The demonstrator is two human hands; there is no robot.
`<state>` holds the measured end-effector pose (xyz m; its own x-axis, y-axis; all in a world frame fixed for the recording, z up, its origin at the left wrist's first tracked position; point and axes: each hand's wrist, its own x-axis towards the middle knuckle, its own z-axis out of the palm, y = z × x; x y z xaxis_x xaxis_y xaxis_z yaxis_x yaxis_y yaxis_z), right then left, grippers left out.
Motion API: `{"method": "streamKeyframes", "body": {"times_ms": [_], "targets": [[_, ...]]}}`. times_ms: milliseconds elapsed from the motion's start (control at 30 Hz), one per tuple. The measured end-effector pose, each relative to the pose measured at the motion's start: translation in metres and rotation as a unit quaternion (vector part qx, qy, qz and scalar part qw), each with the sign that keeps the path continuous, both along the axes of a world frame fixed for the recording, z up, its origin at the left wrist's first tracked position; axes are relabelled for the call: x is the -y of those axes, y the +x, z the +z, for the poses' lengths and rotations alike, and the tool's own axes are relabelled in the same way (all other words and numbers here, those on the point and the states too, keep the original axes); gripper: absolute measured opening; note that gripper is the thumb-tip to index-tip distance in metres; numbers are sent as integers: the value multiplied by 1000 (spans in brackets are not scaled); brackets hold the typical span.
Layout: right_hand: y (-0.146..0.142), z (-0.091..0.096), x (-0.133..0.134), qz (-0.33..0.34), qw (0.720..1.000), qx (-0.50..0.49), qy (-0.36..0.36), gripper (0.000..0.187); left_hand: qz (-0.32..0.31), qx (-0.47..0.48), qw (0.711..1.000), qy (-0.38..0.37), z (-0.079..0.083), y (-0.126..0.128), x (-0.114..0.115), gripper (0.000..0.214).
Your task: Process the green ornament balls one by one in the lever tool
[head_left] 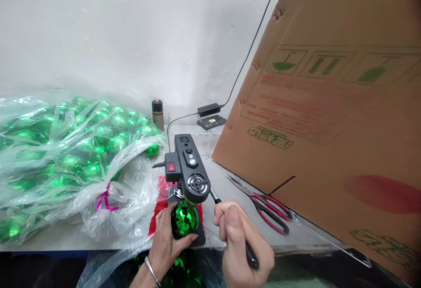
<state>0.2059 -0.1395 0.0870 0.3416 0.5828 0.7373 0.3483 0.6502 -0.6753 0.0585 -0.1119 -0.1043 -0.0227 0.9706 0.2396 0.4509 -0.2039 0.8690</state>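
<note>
A small black bench press machine (188, 170) with a red switch stands near the table's front edge. Under its head sits a shiny green ball (184, 219). My left hand (168, 240) is wrapped round that ball and holds it on the machine's base. My right hand (241, 246) is closed round the machine's black lever handle (250, 257), which runs down to the right from the machine.
A clear plastic bag (66, 161) full of green balls lies at left. Red-handled scissors (268, 209) lie right of the machine. A large cardboard box (329, 104) leans at right. At the back stand a small dark can (158, 113), a power adapter (209, 109) and a remote (211, 122).
</note>
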Motion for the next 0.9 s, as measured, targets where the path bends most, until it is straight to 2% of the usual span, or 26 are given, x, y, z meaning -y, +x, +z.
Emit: {"method": "streamKeyframes", "body": {"times_ms": [200,433,667,900], "targets": [[0,-2,0,4,1000,-10,5,41,-24,-40,999,-19,11,3,-10,74],[0,-1,2,0,1000,-16,4,42,-3,-5,1000,-19,4,20,-20,80],[-9,-20,-4,-56,996,-30,65,46,-15,15,999,-28,10,21,-18,78],[-8,-31,-4,-85,995,-16,57,53,-2,30,999,-27,9,23,-15,76]]}}
